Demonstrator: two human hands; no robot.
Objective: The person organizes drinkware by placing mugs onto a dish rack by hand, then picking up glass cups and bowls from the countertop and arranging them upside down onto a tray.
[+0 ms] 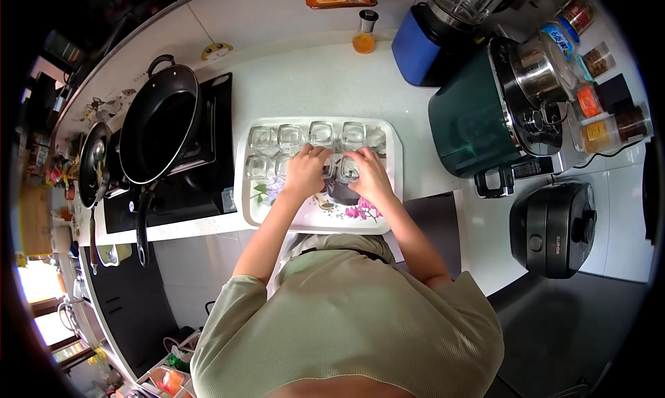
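Observation:
A white tray [244,193] printed with flowers lies on the counter in front of me. Several small clear square glasses stand on it in two rows, one of them a glass [260,136] at the far left corner. In the nearer row, my left hand [309,169] has its fingers curled round a glass [328,166], partly hidden by them. Close beside it, my right hand [368,173] grips another glass [348,168] between thumb and fingers. Both forearms cross the tray's near edge.
To the left, a black wok [161,124] and a smaller pan [94,164] sit on the stove [219,128]. A dark green appliance [467,117], a blue-based blender [418,46] and a black cooker [553,230] stand at right. Behind the tray is a small spice jar [364,41].

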